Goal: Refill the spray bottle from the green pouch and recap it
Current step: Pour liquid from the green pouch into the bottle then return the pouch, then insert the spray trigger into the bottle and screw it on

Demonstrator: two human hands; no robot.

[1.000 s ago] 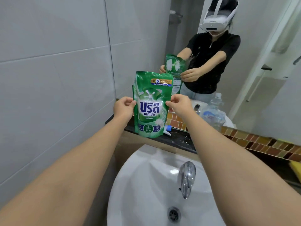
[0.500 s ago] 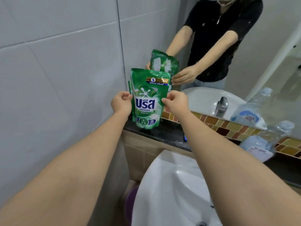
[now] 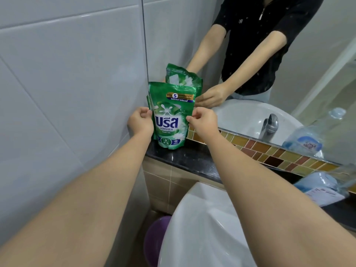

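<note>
The green pouch point(image 3: 170, 116) stands upright on the black stone ledge point(image 3: 192, 160), in the corner where the tiled wall meets the mirror. My left hand point(image 3: 139, 123) pinches its left edge and my right hand point(image 3: 203, 123) pinches its right edge, both about halfway up. A clear plastic bottle with a blue label point(image 3: 323, 186) lies blurred at the right end of the ledge; its top and any cap are not visible. The mirror repeats the pouch and both hands.
A white basin point(image 3: 202, 228) sits below the ledge, under my right arm. A purple bucket point(image 3: 154, 241) stands on the floor left of it. Grey wall tiles close off the left side. A strip of brown mosaic tiles point(image 3: 269, 151) runs under the mirror.
My view has swung left and down, so the tap has left the frame. The pouch has come down and now rests on the ledge, held at both sides as before.
</note>
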